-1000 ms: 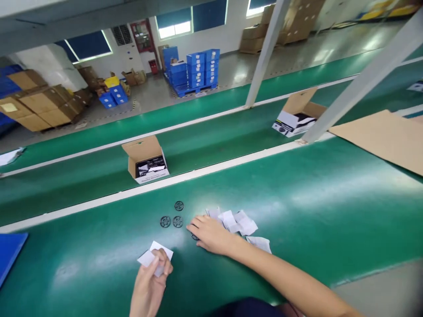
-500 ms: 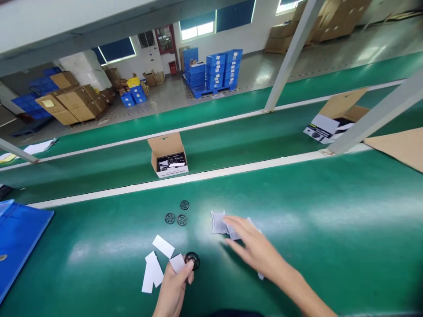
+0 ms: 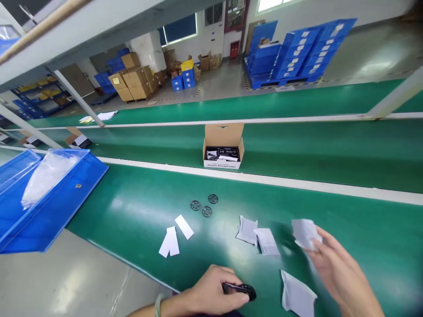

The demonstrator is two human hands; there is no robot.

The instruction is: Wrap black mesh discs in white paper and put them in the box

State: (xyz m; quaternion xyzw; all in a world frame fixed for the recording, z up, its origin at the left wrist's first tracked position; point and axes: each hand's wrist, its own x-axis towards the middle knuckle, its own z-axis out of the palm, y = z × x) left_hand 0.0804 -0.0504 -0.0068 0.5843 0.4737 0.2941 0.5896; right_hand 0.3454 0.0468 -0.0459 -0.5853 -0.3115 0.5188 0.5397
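My left hand [image 3: 214, 291] is closed around a black round plastic part [image 3: 243, 289], seen nearly edge-on near the table's front edge; whether a white card is also in its grip is hidden. At the right, my right hand [image 3: 337, 264] pinches a small whitish foam pouch [image 3: 304, 233] above the green table. Two similar pouches, one greyish [image 3: 247, 230] and one overlapping it [image 3: 267, 241], lie left of that hand. Another pouch [image 3: 298, 295] lies below them. Three black spoked discs [image 3: 206, 211] sit farther left, with several white cards [image 3: 184, 227] nearer the front edge.
An open carton [image 3: 224, 165] with black items inside stands on the far green strip, beyond a white rail [image 3: 185, 169]. At the left, a blue bin [image 3: 56, 211] holds a clear plastic bag [image 3: 49, 174]. A grey beam [image 3: 109, 37] crosses overhead.
My right hand has lifted a pouch and moved right. My left hand has moved right with the black part; the white card it held no longer shows. The view has turned left.
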